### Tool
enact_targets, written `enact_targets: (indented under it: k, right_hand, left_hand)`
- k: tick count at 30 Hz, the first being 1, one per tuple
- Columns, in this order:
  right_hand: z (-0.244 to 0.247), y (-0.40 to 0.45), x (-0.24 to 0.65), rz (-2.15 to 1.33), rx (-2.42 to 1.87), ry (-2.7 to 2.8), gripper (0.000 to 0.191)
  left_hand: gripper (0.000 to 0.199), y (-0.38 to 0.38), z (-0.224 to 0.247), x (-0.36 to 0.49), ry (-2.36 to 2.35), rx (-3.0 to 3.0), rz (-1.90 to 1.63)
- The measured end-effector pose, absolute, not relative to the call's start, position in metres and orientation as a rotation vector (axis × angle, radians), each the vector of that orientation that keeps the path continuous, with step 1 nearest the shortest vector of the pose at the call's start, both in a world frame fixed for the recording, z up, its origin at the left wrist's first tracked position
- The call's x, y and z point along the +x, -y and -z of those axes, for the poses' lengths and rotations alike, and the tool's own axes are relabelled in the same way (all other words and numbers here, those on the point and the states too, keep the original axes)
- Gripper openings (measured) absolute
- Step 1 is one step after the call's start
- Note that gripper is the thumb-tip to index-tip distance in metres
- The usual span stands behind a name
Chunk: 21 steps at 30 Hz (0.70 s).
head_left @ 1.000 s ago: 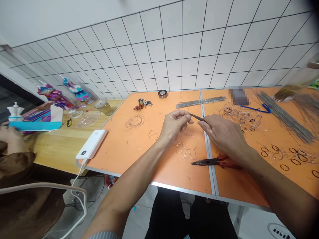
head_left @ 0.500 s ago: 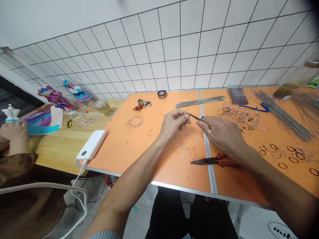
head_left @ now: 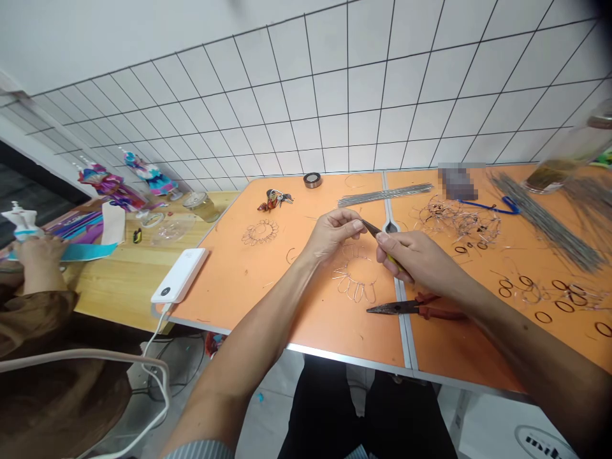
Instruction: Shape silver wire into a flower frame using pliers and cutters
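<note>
My right hand [head_left: 414, 255] is wrapped round a slim dark-tipped tool with a yellow handle [head_left: 373, 229], its point aimed left. That point meets the fingertips of my left hand [head_left: 335, 233], which are pinched together; whatever they hold is too small to make out. Below my hands a petal-looped wire ring [head_left: 356, 284] lies on the orange table [head_left: 268, 287]. Red-handled pliers [head_left: 396, 308] rest just right of it, across the table's metal seam. A smaller looped wire ring [head_left: 261, 233] lies farther left.
At the back are a tape roll [head_left: 312, 180], a bundle of metal rods [head_left: 385, 194] and a keyring [head_left: 275, 200]. Tangled wire [head_left: 461, 220] and dark rings lie right. A white power bank [head_left: 180, 275] sits at the left edge. Another person's hand [head_left: 41, 255] works at far left.
My right hand has turned and shifted slightly, so the tool's yellow handle now shows. The other person's hand has moved a little to the right.
</note>
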State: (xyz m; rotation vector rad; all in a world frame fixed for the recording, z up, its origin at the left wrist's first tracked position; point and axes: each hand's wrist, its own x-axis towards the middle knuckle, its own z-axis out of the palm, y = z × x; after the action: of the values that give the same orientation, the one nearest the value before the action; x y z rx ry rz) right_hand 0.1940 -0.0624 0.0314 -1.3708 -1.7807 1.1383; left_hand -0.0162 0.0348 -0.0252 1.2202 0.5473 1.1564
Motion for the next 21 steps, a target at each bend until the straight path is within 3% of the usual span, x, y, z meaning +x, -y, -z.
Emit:
enact_targets:
  k: [7,15,18,21]
  right_hand:
    - [-0.030,0.063,0.192,-1.618,-1.208,1.465,0.061]
    - [-0.029,0.055,0.199,-1.765,-1.185,1.405,0.057]
    - [-0.026,0.048,0.209,-1.593,-1.215,1.623,0.062]
    - [-0.025,0.039,0.225,-1.135,-1.374,1.887,0.069]
  left_hand:
    - [0.050,-0.030,0.020,-0.017,-0.507,1.158,-1.109]
    - [0.054,-0.026,0.016,-0.016,-0.592,1.142,-1.091]
    - [0.052,-0.029,0.017,-0.017,-0.655,1.135,-1.093]
    - [0.045,-0.031,0.014,-0.019,-0.705,1.079,-1.143]
